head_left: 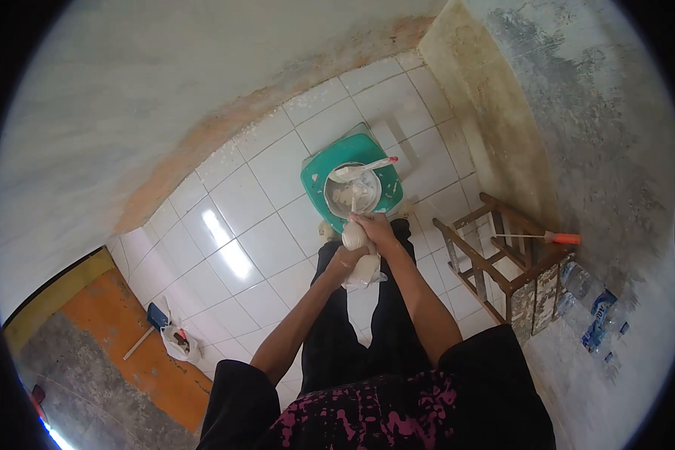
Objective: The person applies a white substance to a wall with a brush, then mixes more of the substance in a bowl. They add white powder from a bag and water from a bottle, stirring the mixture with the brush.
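A white plastic bag [363,273] is bunched up in front of my legs, bulging between my two hands. My left hand [345,262] wraps round its lower part, fingers closed. Further forward, my right hand [375,229] grips the narrowed front end, which points at a round bucket [328,196]. White material [354,199] stretches from that end toward the bucket, where more whitish material lies. Across the bucket's far rim rests a white-smeared tool with a red-tipped handle [382,163]. The bucket stands on a green plastic stool [316,178] with white splashes.
To the right stands a wooden stool frame [495,277], with an orange-handled tool [562,238] on it. Plastic bottles [598,315] are beside it near the wall. At left lie a blue dustpan [157,316] and a white bag [180,343] on the tiled floor [266,232].
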